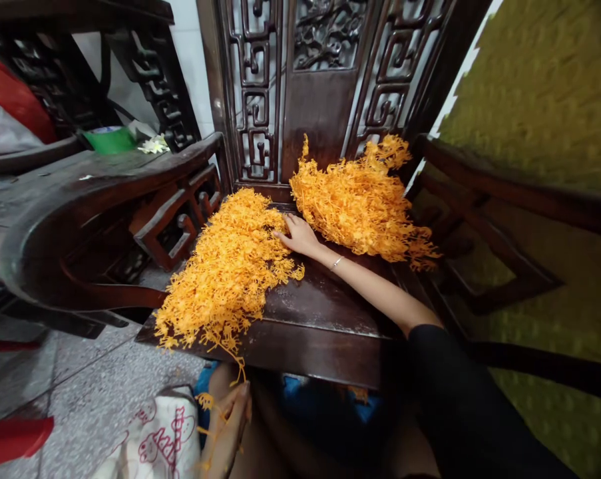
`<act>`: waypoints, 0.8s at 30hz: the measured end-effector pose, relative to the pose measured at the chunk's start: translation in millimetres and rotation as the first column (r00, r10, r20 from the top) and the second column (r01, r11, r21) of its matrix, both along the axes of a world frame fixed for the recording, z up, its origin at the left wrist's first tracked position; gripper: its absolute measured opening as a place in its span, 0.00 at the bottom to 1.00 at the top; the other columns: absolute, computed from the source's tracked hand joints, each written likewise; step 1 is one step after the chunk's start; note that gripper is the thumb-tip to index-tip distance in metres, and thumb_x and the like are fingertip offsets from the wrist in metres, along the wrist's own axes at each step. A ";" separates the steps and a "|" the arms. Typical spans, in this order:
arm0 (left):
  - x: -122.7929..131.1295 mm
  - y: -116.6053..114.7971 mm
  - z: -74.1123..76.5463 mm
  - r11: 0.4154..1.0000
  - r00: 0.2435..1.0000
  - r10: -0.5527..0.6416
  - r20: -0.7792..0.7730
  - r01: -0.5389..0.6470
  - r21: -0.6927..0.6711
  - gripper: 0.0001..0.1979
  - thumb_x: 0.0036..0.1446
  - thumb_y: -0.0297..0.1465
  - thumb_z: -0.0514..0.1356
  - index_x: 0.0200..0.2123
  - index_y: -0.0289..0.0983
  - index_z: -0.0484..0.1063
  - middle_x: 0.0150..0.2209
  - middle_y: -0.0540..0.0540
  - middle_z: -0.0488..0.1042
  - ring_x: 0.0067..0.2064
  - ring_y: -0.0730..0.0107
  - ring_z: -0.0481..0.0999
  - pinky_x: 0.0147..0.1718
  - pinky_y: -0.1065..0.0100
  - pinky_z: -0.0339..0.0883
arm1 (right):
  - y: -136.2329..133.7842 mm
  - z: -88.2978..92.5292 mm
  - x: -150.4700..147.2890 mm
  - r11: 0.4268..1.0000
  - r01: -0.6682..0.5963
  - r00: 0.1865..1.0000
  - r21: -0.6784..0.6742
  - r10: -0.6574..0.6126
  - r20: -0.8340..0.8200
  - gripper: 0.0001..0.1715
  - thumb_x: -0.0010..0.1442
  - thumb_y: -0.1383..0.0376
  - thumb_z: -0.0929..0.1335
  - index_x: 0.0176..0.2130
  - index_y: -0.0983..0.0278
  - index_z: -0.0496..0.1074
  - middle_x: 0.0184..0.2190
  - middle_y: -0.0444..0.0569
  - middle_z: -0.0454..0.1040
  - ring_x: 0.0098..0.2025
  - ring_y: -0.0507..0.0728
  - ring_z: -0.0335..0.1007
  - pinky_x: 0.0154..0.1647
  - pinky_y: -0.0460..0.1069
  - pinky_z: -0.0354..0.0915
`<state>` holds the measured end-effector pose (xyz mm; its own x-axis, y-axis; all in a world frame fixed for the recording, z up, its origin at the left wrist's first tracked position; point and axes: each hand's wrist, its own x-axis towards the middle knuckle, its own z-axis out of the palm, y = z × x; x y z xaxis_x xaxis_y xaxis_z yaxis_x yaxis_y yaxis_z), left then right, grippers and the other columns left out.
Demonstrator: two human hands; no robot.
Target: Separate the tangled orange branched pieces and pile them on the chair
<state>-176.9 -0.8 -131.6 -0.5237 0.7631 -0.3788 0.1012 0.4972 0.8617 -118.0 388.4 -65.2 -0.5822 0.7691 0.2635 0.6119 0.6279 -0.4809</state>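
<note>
While the left hand (237, 406) pinches an orange strand (239, 370) before the chair seat (315, 309), gentle tension should limit snags; the right hand (300, 235), fingers loosely spread, can steady the left pile (220, 266) on that seat, below the right pile (357, 206) farther back.

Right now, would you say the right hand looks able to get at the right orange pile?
Probably yes: the right hand is at the edge of the left pile, the right pile lies close beside it, and nothing visible stands between.
</note>
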 end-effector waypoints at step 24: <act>13.0 -1.6 8.0 0.994 0.983 -0.102 0.156 0.094 0.057 0.31 0.46 0.62 0.51 0.13 0.40 0.59 0.12 0.49 0.56 0.16 0.68 0.58 0.13 0.67 0.56 | -5.3 -8.8 -88.9 0.956 0.276 0.909 -0.096 -0.292 -0.298 0.40 0.65 0.46 0.53 0.69 0.58 0.40 0.70 0.51 0.40 0.63 0.69 0.57 0.62 0.61 0.54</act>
